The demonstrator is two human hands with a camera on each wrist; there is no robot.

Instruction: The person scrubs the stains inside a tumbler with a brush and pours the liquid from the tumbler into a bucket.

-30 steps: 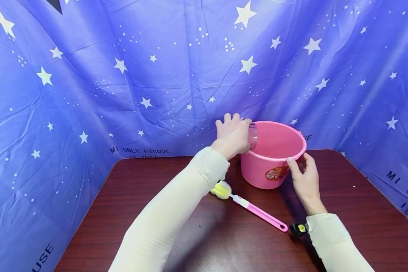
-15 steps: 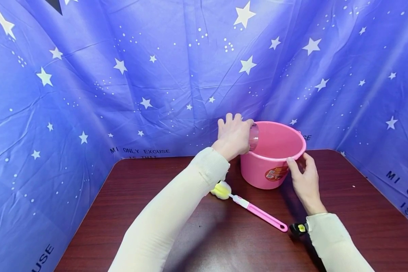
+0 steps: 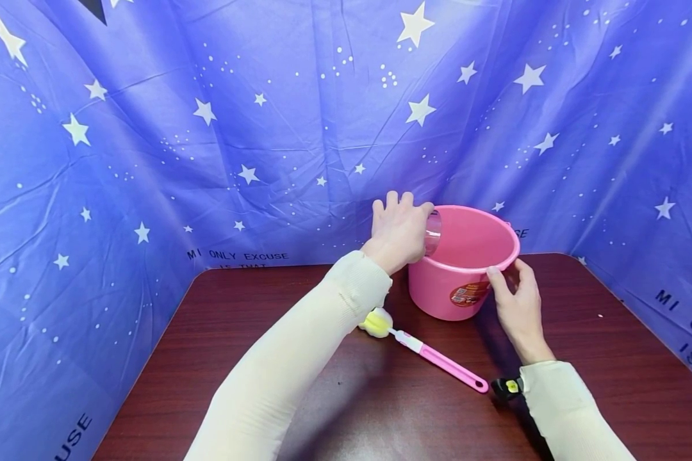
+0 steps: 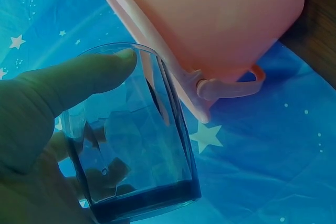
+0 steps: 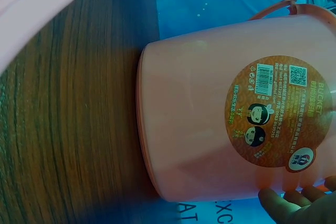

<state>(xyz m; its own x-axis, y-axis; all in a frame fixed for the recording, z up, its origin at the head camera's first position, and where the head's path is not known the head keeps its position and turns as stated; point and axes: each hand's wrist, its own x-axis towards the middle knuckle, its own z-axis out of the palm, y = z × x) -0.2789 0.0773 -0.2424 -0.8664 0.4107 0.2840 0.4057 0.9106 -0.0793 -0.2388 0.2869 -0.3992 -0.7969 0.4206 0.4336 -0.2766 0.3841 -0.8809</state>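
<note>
My left hand (image 3: 396, 230) grips a clear drinking glass (image 4: 147, 150) and holds it on its side at the left rim of a pink bucket (image 3: 438, 294), the glass's mouth toward the inside. In the left wrist view the thumb lies along the glass and other fingers show through its far side. Whether the glass holds any liquid I cannot tell. On the bucket's right side, my right hand (image 3: 518, 314) holds the rim, thumb in front. The bucket stands upright, and its round label (image 5: 278, 111) faces me. Its bottom is hidden.
A bottle brush (image 3: 446, 368) with a yellow and white sponge head and pink handle lies on the dark wooden table (image 3: 346, 410), in front of the bucket. A blue star-printed curtain (image 3: 300, 141) closes off the back and both sides.
My left hand and the glass have shifted very slightly to the right, a little farther over the bucket. The right hand, the bucket and the brush are where they were.
</note>
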